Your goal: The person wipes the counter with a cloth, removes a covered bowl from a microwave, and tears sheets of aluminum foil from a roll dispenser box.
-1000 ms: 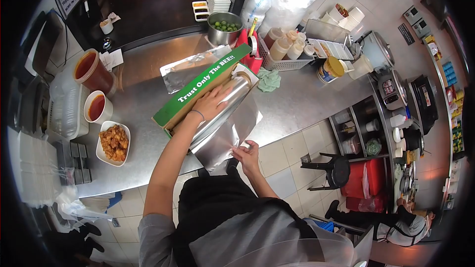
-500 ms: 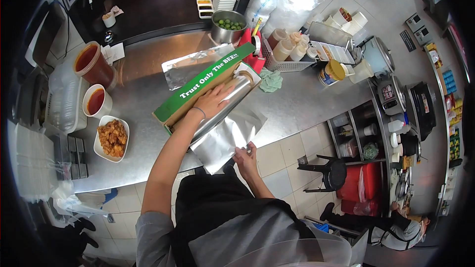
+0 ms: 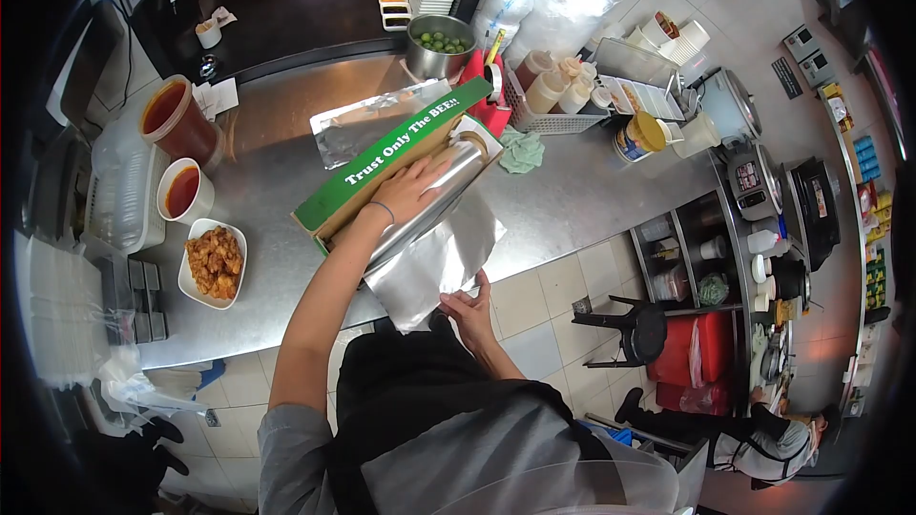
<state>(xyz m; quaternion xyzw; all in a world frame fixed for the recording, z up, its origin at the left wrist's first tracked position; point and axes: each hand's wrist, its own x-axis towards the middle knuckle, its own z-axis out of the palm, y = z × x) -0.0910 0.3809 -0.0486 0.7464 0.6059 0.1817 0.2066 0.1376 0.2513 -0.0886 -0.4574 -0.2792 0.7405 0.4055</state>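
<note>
A long cardboard box with a green lid lies open and slanted on the counter. Inside it is a roll of aluminum foil, with my left hand laid over it, fingers stretched out. From the roll a loose sheet of foil hangs over the counter's front edge. My right hand pinches the sheet's lower edge between thumb and fingers. Behind the box a separate flat piece of foil rests on the counter.
Left on the steel counter stand a bowl of fried chicken, a cup of red sauce and a larger sauce tub. Beyond the box are a pot of green limes, a basket of bottles and a green cloth.
My right hand has shifted slightly left and up with the foil edge. The hanging sheet has moved a little with it. My left hand stays on the roll.
</note>
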